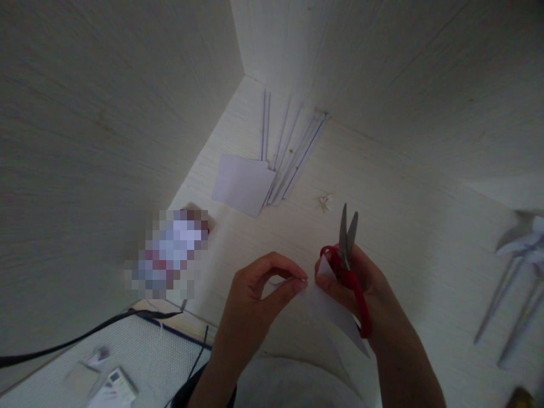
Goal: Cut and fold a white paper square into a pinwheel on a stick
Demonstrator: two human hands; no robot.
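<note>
The white paper (334, 314) is sitting low in the middle of the view, just above the near edge of the pale table (408, 226), and it is being held from both sides. The left hand (259, 292) is pinching its left edge between thumb and forefinger, with the other fingers curled in. The right hand (365, 289) is gripping the paper's top corner while also holding the red-handled scissors (349, 258); their blades are pointing up and standing only slightly apart.

Further back, a small scrap (325, 201) is lying on the table. Beyond it, a square white sheet (242, 184) is resting beside a fan of thin white rods (291, 150) near the corner. At the far right, blurred paper pinwheels (521, 249) are lying. A black cable (85, 335) is trailing off at lower left.
</note>
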